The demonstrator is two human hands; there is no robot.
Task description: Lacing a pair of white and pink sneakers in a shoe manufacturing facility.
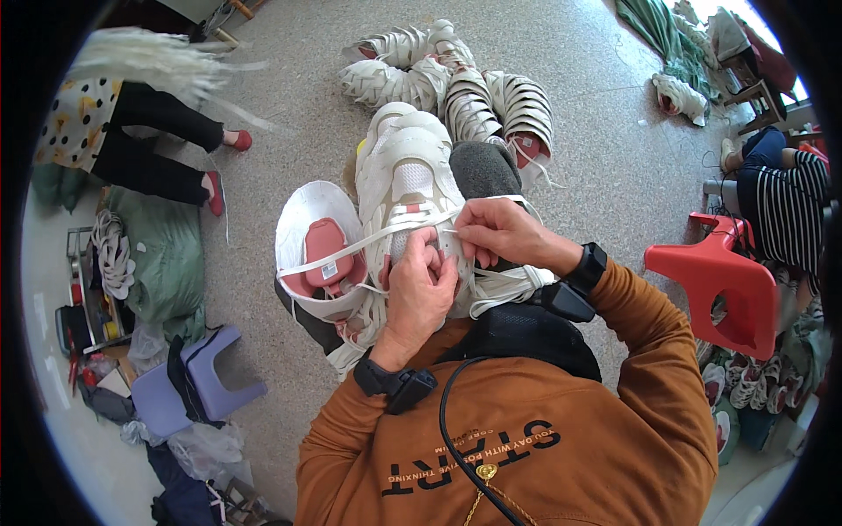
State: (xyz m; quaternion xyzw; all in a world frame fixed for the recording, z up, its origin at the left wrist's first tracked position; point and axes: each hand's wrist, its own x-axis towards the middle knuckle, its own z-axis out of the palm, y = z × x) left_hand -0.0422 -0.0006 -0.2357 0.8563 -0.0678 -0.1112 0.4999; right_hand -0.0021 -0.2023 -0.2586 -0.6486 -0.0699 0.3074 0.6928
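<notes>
A white and beige sneaker (pixel 412 180) lies in front of me, its toe pointing away. Its white shoelace (pixel 386 230) runs across the tongue and out to both sides. My right hand (pixel 509 232) pinches a lace end at the right edge of the lacing. My left hand (pixel 419 294) is closed on the sneaker's opening, fingertips near the eyelets; part of the grip is hidden. To the left stands a white tub (pixel 294 215) with pink shoe tongues (pixel 326 254) inside. More white laces (pixel 513 287) lie in a bundle below my right hand.
Rows of nested white shoe uppers (pixel 403 83) lie on the speckled floor ahead. A red plastic stool (pixel 724 272) stands right, a purple one (pixel 202 373) left. A person (pixel 123 131) stands at the left; another person (pixel 781 197) sits at the right.
</notes>
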